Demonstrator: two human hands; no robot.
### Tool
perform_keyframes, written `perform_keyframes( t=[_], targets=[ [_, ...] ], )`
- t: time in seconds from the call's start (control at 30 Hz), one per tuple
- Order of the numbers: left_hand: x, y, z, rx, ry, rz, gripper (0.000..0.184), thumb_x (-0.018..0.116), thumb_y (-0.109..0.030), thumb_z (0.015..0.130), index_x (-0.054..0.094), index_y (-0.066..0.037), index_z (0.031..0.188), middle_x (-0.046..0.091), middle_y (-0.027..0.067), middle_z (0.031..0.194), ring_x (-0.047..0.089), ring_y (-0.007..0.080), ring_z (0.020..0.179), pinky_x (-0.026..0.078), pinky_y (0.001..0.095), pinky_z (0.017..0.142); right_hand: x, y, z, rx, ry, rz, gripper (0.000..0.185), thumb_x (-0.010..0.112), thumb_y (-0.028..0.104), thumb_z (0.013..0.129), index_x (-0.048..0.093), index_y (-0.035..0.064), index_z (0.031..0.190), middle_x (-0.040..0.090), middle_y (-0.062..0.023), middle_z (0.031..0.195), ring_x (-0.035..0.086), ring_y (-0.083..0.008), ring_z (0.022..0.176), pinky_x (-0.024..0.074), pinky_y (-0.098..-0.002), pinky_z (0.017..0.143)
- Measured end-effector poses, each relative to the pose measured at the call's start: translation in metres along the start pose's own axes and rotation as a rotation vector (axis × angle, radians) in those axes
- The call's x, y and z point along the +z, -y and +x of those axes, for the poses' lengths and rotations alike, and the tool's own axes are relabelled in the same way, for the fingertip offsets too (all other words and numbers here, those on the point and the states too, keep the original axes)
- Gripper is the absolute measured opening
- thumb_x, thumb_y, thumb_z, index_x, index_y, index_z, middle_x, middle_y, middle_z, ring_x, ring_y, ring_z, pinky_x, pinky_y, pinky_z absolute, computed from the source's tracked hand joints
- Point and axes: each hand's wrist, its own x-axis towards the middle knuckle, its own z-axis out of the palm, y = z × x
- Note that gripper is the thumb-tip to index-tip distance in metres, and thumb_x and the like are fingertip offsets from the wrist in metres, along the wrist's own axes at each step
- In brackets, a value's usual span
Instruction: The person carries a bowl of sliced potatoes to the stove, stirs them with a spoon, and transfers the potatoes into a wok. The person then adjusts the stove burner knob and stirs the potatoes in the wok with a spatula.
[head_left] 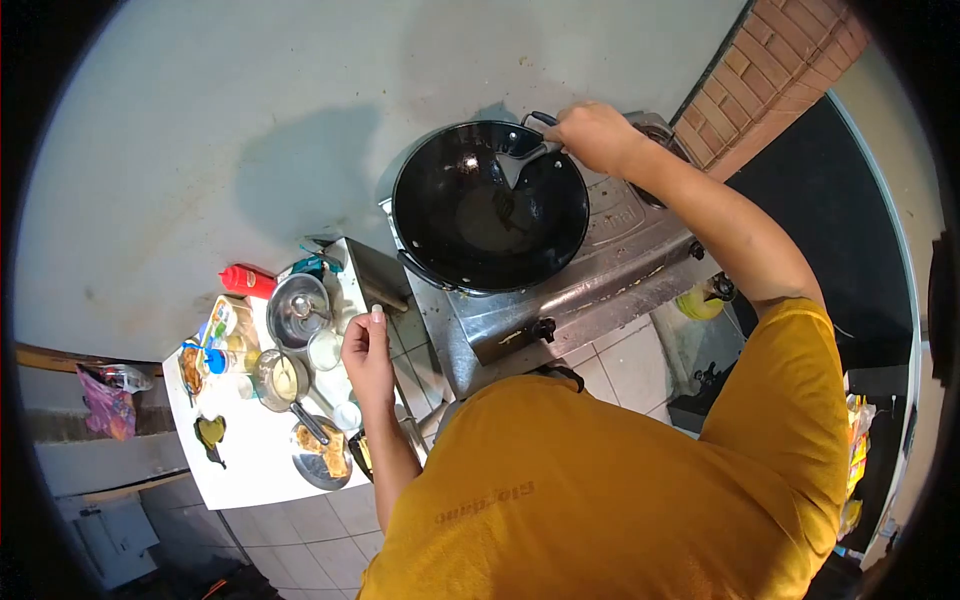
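Wears a mustard-yellow cloth T-shirt (600,480) nearest the camera. Holds the left hand (370,358) half curled, cannot tell whether closed, apart from the round black metal wok (480,225). With the nearer right hand (592,136), grips a grey flat-bladed spatula (511,169) over its far-right side, slanted lengthwise leftward and bodyward.

White table (250,490), at the left of the view, bearing: one red bottle (245,281), lying near the far edge; one steel bowl (279,323), just beside it; one pan (266,378) with dark handle, pale contents inside; one round plate (318,480) with flat golden-brown food pieces (335,462), the pan's handle reaching over its rim; one blue cap (215,361). Beyond the table: one purple plastic bag (105,408). Upper right: brickwork (745,75). Lower right: bright yellow packets (857,445), partly hidden. Underfoot: pale tiled floor (320,515).
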Motion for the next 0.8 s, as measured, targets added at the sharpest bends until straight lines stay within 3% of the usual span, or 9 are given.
perform_keyframes(
  t=[0.07, 0.27, 0.37, 0.5, 0.6, 0.67, 0.8],
  targets=[
    [0.0, 0.004, 0.001, 0.031, 0.011, 0.004, 0.02, 0.057, -0.025, 0.091, 0.054, -0.009, 0.08, 0.04, -0.0079, 0.062, 0.03, 0.0006, 0.051, 0.02, 0.0174, 0.044, 0.001, 0.001, 0.001, 0.024, 0.079, -0.036, 0.025, 0.061, 0.007, 0.074, 0.066, 0.0122, 0.098, 0.061, -0.012, 0.082, 0.061, -0.0308, 0.085, 0.0487, -0.0396, 0.074],
    [-0.01, 0.009, -0.001, 0.02, 0.008, -0.016, 0.02, 0.057, -0.026, 0.091, 0.054, -0.009, 0.082, 0.041, -0.0076, 0.062, 0.031, 0.0006, 0.051, 0.021, 0.0172, 0.045, -0.001, -0.004, -0.004, 0.069, 0.165, -0.132, 0.024, 0.058, 0.003, 0.073, 0.067, 0.0122, 0.093, 0.062, -0.0123, 0.084, 0.061, -0.0299, 0.087, 0.048, -0.0399, 0.077],
    [-0.007, 0.001, -0.004, 0.0, -0.018, -0.038, 0.02, 0.057, -0.023, 0.091, 0.054, -0.008, 0.079, 0.04, -0.008, 0.062, 0.03, 0.0011, 0.054, 0.022, 0.0182, 0.048, -0.013, -0.003, -0.011, -0.009, 0.046, -0.23, 0.011, 0.061, 0.006, 0.072, 0.067, 0.0092, 0.081, 0.065, -0.0118, 0.078, 0.065, -0.029, 0.078, 0.0516, -0.0391, 0.07],
    [-0.005, -0.003, -0.005, -0.004, -0.028, -0.042, 0.02, 0.057, -0.02, 0.091, 0.054, -0.007, 0.077, 0.04, -0.0088, 0.063, 0.03, 0.001, 0.057, 0.022, 0.0191, 0.05, -0.018, 0.007, -0.013, 0.024, 0.029, -0.115, 0.021, 0.06, 0.003, 0.071, 0.067, 0.0112, 0.089, 0.063, -0.0117, 0.081, 0.062, -0.0288, 0.084, 0.0485, -0.0392, 0.075],
    [-0.005, -0.007, -0.007, -0.007, -0.011, -0.049, 0.02, 0.057, -0.02, 0.092, 0.054, -0.007, 0.077, 0.04, -0.0089, 0.062, 0.03, 0.0008, 0.056, 0.022, 0.0188, 0.05, -0.01, 0.009, -0.012, 0.001, 0.04, -0.153, 0.017, 0.06, 0.004, 0.071, 0.067, 0.0111, 0.085, 0.063, -0.0099, 0.076, 0.063, -0.028, 0.08, 0.0492, -0.0386, 0.074],
    [-0.004, -0.007, -0.008, -0.003, -0.019, -0.048, 0.02, 0.057, -0.02, 0.092, 0.054, -0.007, 0.077, 0.04, -0.009, 0.062, 0.03, 0.0007, 0.056, 0.021, 0.0187, 0.05, -0.006, 0.008, -0.012, -0.014, -0.011, -0.231, 0.006, 0.062, 0.008, 0.072, 0.067, 0.0099, 0.072, 0.066, -0.0094, 0.074, 0.066, -0.0258, 0.076, 0.0507, -0.0355, 0.067],
    [-0.004, -0.008, -0.009, -0.024, -0.019, -0.027, 0.02, 0.056, -0.021, 0.092, 0.054, -0.007, 0.078, 0.04, -0.0088, 0.062, 0.03, 0.0008, 0.056, 0.021, 0.0187, 0.049, -0.027, 0.01, -0.023, 0.048, 0.01, -0.266, 0.006, 0.061, 0.009, 0.072, 0.067, 0.0096, 0.071, 0.066, -0.0085, 0.073, 0.066, -0.0255, 0.075, 0.0503, -0.0356, 0.067]
  ],
)
